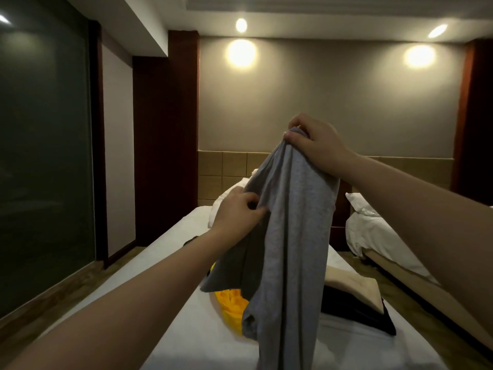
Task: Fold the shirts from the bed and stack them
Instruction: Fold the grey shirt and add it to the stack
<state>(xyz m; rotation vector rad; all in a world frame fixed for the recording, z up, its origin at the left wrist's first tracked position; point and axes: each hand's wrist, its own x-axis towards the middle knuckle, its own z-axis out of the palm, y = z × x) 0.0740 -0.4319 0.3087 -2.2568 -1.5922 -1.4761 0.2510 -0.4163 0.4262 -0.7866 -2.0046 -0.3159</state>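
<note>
A grey shirt [290, 236] hangs in the air above the white bed [186, 303]. My right hand [314, 137] pinches its top edge, held high. My left hand [237, 209] grips a fold of the same shirt lower down on its left side. Behind the hanging cloth lies a yellow shirt [229, 303], partly hidden. To the right on the bed sits a stack of folded shirts [354, 297], beige on top of black.
White pillows [221, 206] lie at the head of the bed. A second bed with white bedding [373, 231] stands to the right across a narrow aisle. A dark glass wall [45, 156] runs along the left.
</note>
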